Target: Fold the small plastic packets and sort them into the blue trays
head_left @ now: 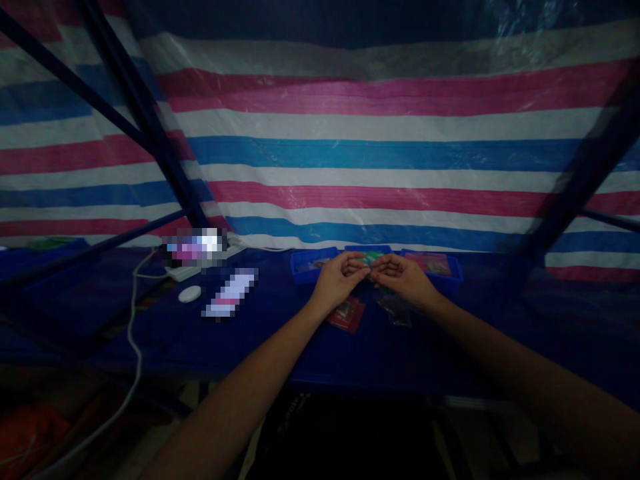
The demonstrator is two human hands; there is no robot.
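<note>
Over the blue table (240, 340), the left hand (340, 279) and the right hand (406, 277) meet fingertip to fingertip, both pinched closed on a small green piece (371, 259), held just in front of a row of blue trays (306, 273) and above a red packet (347, 314) and a clear packet (395, 311).
</note>
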